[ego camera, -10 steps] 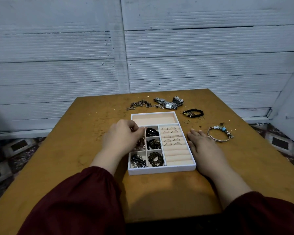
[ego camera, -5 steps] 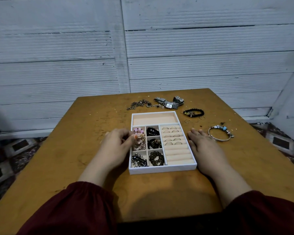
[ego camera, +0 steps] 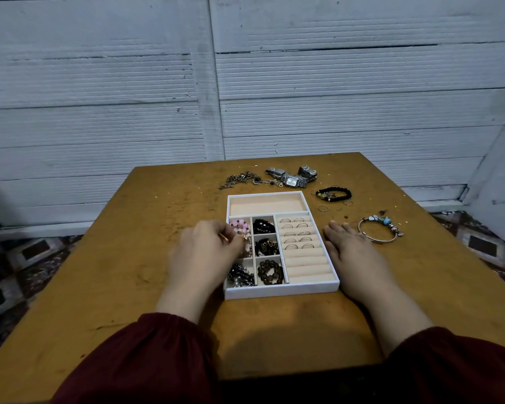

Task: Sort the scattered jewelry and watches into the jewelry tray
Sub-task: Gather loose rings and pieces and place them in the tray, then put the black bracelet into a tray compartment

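Grey ribbed wall behind, a worn orange counter (ego camera: 129,272) below. On it sits the jewelry tray (ego camera: 283,291). The left hand (ego camera: 204,255) curls into its left compartments, and I cannot tell what it pinches. The right hand (ego camera: 353,252) lies flat, fingers together, beside the right wall. If I lift carelessly, a beaded strand could snag and spill. The watches (ego camera: 292,177) and charm bangle (ego camera: 379,230) lie outside.
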`<state>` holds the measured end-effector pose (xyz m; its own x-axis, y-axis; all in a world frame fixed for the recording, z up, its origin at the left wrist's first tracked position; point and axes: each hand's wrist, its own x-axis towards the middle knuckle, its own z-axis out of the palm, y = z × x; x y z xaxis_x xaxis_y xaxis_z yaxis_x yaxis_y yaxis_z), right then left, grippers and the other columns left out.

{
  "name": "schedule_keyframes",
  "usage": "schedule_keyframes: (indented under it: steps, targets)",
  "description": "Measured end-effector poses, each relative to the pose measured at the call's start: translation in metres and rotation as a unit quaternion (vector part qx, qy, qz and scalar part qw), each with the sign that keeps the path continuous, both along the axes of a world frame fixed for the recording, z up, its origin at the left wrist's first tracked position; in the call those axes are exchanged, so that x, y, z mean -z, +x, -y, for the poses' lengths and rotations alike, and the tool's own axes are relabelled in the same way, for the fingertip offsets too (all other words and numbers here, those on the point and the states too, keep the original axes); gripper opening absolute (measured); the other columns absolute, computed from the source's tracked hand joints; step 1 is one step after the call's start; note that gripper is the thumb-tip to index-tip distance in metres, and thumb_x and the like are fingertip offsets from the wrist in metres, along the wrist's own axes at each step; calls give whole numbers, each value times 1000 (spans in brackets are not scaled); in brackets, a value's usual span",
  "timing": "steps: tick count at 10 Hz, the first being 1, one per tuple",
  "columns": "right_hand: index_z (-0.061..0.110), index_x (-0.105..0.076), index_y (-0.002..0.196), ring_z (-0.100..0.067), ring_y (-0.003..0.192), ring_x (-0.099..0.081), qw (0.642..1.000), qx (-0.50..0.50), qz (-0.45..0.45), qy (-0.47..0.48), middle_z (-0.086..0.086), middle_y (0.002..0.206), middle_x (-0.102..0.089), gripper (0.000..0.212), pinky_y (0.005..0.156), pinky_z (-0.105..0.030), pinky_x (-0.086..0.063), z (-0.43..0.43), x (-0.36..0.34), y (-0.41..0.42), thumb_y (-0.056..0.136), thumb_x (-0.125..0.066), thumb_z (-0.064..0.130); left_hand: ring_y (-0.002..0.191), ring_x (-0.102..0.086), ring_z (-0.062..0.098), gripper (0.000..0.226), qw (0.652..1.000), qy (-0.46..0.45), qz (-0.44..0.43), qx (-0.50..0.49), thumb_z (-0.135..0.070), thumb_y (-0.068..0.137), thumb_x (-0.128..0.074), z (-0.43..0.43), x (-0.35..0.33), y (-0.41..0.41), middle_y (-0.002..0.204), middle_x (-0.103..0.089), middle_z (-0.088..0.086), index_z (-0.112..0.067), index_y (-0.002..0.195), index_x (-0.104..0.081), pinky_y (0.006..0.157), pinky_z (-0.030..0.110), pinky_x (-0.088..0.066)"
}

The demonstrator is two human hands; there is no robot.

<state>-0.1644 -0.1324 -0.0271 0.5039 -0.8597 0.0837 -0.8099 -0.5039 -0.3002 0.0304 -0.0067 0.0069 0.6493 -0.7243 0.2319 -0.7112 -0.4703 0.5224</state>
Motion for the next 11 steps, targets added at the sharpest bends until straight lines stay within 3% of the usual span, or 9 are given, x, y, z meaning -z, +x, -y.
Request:
schedule_keyframes:
  steps: [2,3,4,5,8,11]
  targets:
    - [21,-31,147,-15,145,-16,1000,-1,3,-2,5,156,-24,45,116,-31,-14,0,-1,0,103,-30,29,84,-57,16,18,1000,3,23,20,-47,84,-59,-1,7,9,82,-60,-8,-32,85,-69,59,27,-40]
    - [21,-31,147,-15,145,-17,1000,-1,5,-1,5,156,-24,45,117,-31,-14,-1,-1,0,103,-30,29,90,-53,21,14,996,-39,-27,73,-42,82,-60,-4,8,13,87,-46,-10,-37,93,-67,79,38,-48]
    - [21,-32,147,-15,145,-17,1000,-1,7,-2,4,156,-25,45,117,-32,-14,-1,-1,0,103,-30,28,95,-49,20,17,991,-50,-62,106,-48,76,-61,-8,7,16,91,-39,-13,-44,92,-65,91,47,-45]
    - [21,-32,147,-15,145,-16,1000,1,8,-1,5,156,-25,45,117,-31,-14,-1,0,0,103,-30,29,100,-39,15,16,993,-28,-45,110,-44,78,-67,-9,7,16,91,-38,-14,-43,94,-66,97,43,-38]
    - [21,-33,146,-16,146,-16,1000,-4,14,0,4,156,-25,44,116,-30,-14,-1,0,0,103,-31,27,101,-38,13,17,993,-7,-47,105,-48,76,-70,-10,13,19,93,-43,-12,-38,88,-66,96,38,-37]
    - [22,-33,147,-14,146,-15,1000,2,23,2,6,156,-24,45,116,-30,-15,0,0,0,103,-31,29,98,-49,22,6,985,-104,-98,95,-39,82,-65,-7,14,18,90,-44,-10,-39,79,-60,89,45,-46]
